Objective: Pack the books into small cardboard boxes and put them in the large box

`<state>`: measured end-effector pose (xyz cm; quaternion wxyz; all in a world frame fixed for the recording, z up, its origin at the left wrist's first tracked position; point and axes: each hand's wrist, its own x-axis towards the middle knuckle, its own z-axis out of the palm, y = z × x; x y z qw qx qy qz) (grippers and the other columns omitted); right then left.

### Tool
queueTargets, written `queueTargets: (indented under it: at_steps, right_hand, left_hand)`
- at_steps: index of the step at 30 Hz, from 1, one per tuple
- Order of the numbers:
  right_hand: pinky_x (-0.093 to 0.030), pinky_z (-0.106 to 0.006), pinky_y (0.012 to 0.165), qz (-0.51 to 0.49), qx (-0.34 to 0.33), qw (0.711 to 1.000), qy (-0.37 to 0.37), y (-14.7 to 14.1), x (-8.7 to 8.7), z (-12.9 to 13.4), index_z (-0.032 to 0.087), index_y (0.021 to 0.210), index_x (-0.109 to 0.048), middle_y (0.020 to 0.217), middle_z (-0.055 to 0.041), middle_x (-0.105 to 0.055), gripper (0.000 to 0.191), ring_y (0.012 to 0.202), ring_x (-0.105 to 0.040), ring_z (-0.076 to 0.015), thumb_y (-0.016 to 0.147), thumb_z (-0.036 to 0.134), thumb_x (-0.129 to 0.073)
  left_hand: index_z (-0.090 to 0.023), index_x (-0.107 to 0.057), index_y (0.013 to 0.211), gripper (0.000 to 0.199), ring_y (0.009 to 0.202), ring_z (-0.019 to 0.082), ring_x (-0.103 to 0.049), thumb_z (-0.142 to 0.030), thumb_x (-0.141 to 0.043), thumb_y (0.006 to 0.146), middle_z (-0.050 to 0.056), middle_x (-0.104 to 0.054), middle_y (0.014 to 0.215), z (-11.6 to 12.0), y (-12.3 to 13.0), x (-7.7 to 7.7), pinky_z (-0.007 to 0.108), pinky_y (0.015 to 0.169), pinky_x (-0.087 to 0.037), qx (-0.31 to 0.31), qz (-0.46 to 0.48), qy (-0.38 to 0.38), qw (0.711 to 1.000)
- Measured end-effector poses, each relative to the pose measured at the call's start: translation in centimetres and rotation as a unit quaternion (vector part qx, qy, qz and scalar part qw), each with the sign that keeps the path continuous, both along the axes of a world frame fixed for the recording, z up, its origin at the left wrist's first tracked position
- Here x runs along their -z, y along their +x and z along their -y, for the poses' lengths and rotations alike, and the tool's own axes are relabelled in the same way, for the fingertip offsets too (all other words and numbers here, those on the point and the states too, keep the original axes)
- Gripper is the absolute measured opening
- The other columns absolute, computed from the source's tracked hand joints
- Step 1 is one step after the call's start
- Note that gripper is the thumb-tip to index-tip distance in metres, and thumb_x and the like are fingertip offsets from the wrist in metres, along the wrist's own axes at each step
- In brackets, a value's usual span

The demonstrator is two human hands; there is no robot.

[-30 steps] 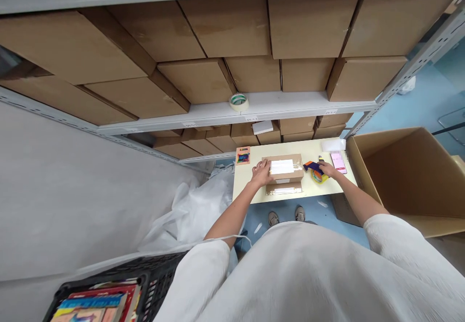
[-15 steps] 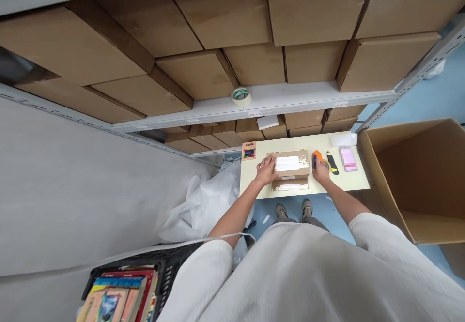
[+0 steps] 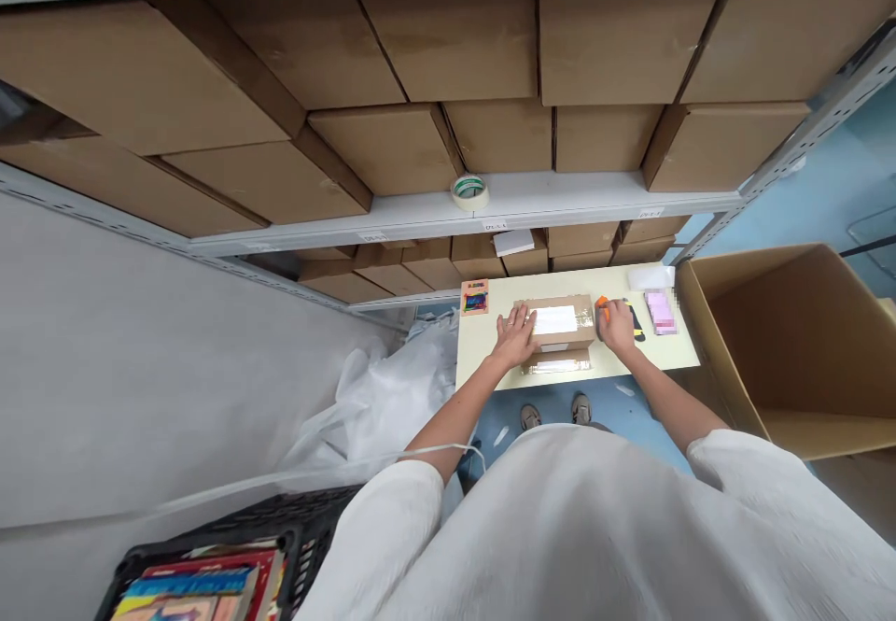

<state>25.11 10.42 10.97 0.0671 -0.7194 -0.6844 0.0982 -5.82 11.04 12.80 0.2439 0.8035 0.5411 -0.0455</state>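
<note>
A small brown cardboard box (image 3: 560, 333) with clear tape and a white label (image 3: 554, 319) lies on the pale table. My left hand (image 3: 516, 337) rests on its left side, fingers spread, the tips reaching the label. Close to the box's right edge, my right hand (image 3: 617, 327) is closed around an orange tape dispenser (image 3: 603, 305), mostly covered by the fingers. Just right of that hand lies a black and yellow utility knife (image 3: 637, 325), partly hidden. Along the near side of the box is another taped cardboard surface (image 3: 556, 360); whether it is a second box, I cannot tell.
A colourful card (image 3: 474, 297) lies on the table's left end, a pink pad (image 3: 660, 313) on its right. A large open carton (image 3: 791, 331) stands to the right. Shelves of boxes (image 3: 448, 33) rise ahead, with a tape roll (image 3: 469, 192) on one ledge. A book crate (image 3: 301, 546) sits lower left.
My left hand's fingers have spread further over the box top. My right hand has shifted slightly with the tape dispenser, whose yellowish roll is now hidden. The view has tilted a little.
</note>
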Motion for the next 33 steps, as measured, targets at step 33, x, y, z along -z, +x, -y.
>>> queueTargets:
  at_steps: [33]
  right_hand:
    - [-0.048,-0.048,0.112,-0.188,0.044,0.977,0.093,-5.5,-4.9,-2.8,0.018,0.175,-0.014,0.157,-0.0221,-0.052,0.075,0.138,-0.054,-0.0343,0.109,0.046,-0.034]
  left_hand:
    - [-0.026,-0.016,0.173,0.072,0.154,0.033,-0.043,-0.047,-0.045,0.11,0.018,-0.043,0.162,-3.8,-0.7,-2.2,0.047,0.126,-0.039,-0.286,0.225,0.107,0.925]
